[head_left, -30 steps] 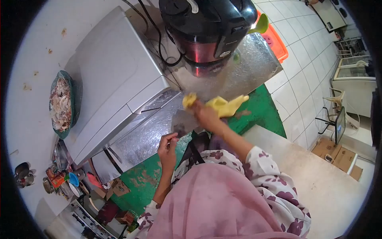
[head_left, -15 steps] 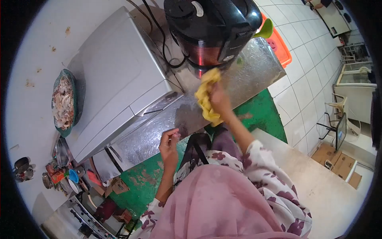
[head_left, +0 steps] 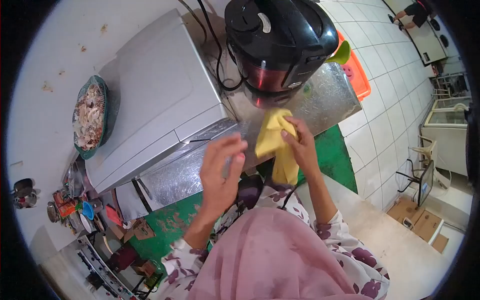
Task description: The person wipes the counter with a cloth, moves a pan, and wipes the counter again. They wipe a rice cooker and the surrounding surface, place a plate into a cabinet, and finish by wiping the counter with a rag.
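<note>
A folded yellow cloth [head_left: 282, 145] hangs from my right hand [head_left: 305, 150], pinched between thumb and fingers over the front edge of the steel table [head_left: 330, 95]. My left hand [head_left: 220, 167] is raised to the left of the cloth, fingers and thumb apart, touching nothing. Just beyond the cloth stands a black and dark-red rice cooker [head_left: 270, 55]. A green scoop-like utensil [head_left: 342, 52] juts out at its right side. To the left of my hands is a large silver-grey appliance [head_left: 150, 100] with a flat top.
A green basket [head_left: 103, 127] of pale pieces rests on the grey appliance. An orange tray [head_left: 360, 75] lies beyond the table's right end. Dark cords [head_left: 217, 65] run beside the cooker. Kitchenware [head_left: 82, 210] crowds the lower left. Another person [head_left: 417, 12] is at the far upper right.
The yellow cloth, bunched near the cooker's base before, now hangs more spread out, closer to my body. My left hand has risen toward the cloth, and its fingers have spread.
</note>
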{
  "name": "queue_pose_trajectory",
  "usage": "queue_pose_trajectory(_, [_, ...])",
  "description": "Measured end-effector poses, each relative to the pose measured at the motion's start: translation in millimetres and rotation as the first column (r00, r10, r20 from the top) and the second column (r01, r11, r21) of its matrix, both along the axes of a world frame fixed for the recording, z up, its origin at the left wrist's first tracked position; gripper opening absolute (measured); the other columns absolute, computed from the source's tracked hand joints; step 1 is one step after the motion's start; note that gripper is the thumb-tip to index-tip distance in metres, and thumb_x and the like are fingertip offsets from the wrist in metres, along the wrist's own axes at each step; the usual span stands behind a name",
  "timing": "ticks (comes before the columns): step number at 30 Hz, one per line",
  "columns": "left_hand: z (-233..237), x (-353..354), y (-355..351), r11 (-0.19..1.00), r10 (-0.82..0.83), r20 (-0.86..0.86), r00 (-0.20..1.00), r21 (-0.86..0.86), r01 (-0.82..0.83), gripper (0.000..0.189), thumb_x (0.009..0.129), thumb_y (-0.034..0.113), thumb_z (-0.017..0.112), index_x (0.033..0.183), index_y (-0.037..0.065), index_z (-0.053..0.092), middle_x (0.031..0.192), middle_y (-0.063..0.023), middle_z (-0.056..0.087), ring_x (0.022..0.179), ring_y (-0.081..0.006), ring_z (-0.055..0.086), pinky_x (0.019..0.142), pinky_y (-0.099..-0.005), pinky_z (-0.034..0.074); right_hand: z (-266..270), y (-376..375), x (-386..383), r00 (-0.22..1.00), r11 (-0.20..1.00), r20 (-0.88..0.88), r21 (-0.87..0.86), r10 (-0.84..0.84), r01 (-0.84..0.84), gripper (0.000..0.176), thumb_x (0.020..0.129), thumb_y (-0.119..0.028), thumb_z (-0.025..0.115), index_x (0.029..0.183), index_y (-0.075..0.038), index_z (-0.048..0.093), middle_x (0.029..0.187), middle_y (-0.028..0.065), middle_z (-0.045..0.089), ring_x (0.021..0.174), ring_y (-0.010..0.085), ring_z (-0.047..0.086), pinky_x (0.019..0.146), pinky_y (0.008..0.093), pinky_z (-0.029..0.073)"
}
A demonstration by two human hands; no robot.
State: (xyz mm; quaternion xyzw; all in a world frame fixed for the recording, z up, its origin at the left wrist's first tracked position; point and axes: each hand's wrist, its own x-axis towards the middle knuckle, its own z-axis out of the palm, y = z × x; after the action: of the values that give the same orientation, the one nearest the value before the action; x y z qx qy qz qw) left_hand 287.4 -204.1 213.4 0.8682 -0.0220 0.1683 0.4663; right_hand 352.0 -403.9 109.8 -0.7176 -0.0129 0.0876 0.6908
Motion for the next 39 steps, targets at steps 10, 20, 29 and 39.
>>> queue_pose_trajectory(10, [53, 227, 97, 0.798, 0.203, -0.133, 0.970, 0.596, -0.085, 0.049, 0.081, 0.030, 0.065, 0.121, 0.003, 0.053, 0.114, -0.0155, 0.061, 0.085, -0.0242, 0.066, 0.080, -0.0330, 0.050, 21, -12, 21, 0.935, 0.940, -0.099, -0.007, 0.339, -0.342, 0.061, 0.075, -0.006, 0.068, 0.132, -0.007, 0.046, 0.103, 0.0066, 0.056, 0.084, 0.0154, 0.057, 0.076, 0.0277, 0.046])
queue_pose_trajectory(20, [12, 306, 84, 0.869, 0.202, -0.322, 0.925, 0.495, -0.017, 0.037, 0.079, 0.035, 0.063, 0.089, -0.001, 0.061, 0.069, -0.0155, 0.065, 0.067, -0.0274, 0.067, 0.073, -0.0398, 0.049, 20, -10, 42, 0.904, 0.884, -0.100, -0.187, 0.417, -0.428, 0.056, 0.077, -0.001, 0.068, 0.129, -0.011, 0.048, 0.110, 0.0130, 0.058, 0.083, 0.0204, 0.061, 0.072, 0.0303, 0.050])
queue_pose_trajectory(29, [33, 295, 88, 0.970, 0.225, -0.219, 0.950, 0.142, -0.197, 0.033, 0.091, 0.029, 0.051, 0.085, -0.002, 0.059, 0.068, -0.0158, 0.065, 0.065, -0.0231, 0.067, 0.066, -0.0368, 0.050, -21, 31, 56, 0.933, 0.897, 0.058, -0.301, 0.357, -0.324, 0.048, 0.078, 0.001, 0.065, 0.123, -0.008, 0.052, 0.105, 0.0112, 0.054, 0.091, 0.0210, 0.059, 0.074, 0.0286, 0.053])
queue_pose_trajectory(39, [102, 283, 100, 0.839, 0.330, 0.352, 0.876, -0.534, -0.101, 0.023, 0.097, 0.022, 0.047, 0.095, 0.000, 0.052, 0.083, -0.0085, 0.059, 0.075, -0.0185, 0.064, 0.071, -0.0294, 0.053, -71, 127, 114, 0.802, 0.945, 0.534, -0.310, 0.267, -0.108, 0.045, 0.085, -0.003, 0.056, 0.128, -0.010, 0.051, 0.108, 0.0152, 0.056, 0.102, 0.0281, 0.057, 0.085, 0.0318, 0.049])
